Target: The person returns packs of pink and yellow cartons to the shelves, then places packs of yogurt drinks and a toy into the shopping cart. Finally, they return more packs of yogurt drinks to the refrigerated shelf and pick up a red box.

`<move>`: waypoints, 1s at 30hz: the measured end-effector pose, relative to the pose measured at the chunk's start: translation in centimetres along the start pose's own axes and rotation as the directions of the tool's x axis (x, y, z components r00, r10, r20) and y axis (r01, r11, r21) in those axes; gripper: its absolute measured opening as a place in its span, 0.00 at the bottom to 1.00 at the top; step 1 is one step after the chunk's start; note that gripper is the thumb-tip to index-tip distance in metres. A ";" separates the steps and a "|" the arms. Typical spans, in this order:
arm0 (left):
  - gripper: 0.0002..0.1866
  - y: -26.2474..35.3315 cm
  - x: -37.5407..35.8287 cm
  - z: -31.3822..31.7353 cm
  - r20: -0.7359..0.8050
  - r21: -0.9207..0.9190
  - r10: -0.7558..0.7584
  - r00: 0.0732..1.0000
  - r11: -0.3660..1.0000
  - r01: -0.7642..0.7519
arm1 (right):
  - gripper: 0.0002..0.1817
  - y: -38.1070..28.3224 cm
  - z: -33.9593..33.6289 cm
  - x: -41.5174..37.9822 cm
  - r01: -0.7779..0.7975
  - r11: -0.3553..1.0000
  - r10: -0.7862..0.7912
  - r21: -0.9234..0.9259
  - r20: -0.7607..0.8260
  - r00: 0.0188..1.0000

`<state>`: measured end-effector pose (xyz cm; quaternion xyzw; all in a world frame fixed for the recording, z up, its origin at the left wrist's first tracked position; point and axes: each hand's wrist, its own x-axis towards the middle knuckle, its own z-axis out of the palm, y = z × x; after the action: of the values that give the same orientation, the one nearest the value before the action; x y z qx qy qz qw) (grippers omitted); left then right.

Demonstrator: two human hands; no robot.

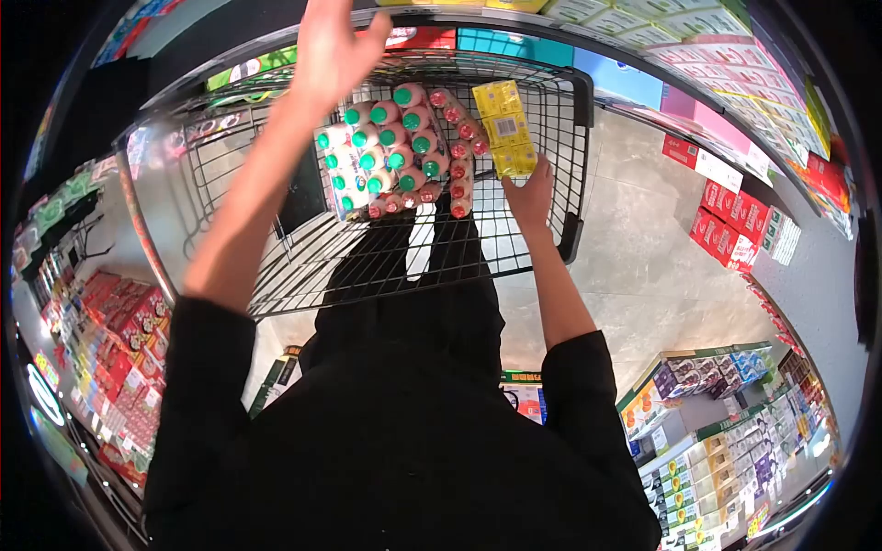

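Observation:
A black wire shopping cart [583,101] stands before me. Inside it is a pack of bottles with green caps [381,151], flanked by rows of small red-capped bottles [459,165]. A yellow multipack of small cartons [505,124] lies at the cart's right side. My right hand [530,197] grips the near end of that multipack, thumb on one side and fingers on the other. My left hand [333,57] reaches over the cart's far left toward the shelf, thumb spread and palm free. Its fingertips are cut off by the top edge.
Shelves of boxed goods [680,55] run along the far side and right. Red cartons [735,220] stand on the floor at right. Stacked packages [129,340] line the left, and a display [726,450] sits at lower right.

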<state>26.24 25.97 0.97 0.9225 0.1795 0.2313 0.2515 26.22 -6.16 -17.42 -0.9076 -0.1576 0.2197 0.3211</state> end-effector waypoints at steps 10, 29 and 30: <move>0.21 5.4 -28.2 -3.8 0.439 -0.134 -0.653 0.618 0.632 0.763 | 0.67 -2.8 3.2 6.5 -0.172 0.882 0.301 -0.440 0.244 0.922; 0.13 5.6 -29.6 -2.2 0.342 0.003 -0.751 0.565 0.602 0.799 | 0.47 -1.3 1.0 5.1 -0.182 0.868 0.270 -0.462 0.129 0.954; 0.13 5.6 -29.7 -2.3 0.337 -0.003 -0.755 0.562 0.596 0.803 | 0.44 -1.6 0.4 5.1 -0.132 0.870 0.206 -0.475 0.108 0.972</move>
<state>1.64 9.03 -4.22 0.7482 0.5098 -0.0339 0.4232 30.12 -2.59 -18.15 -0.9484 -0.1498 0.2728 0.0605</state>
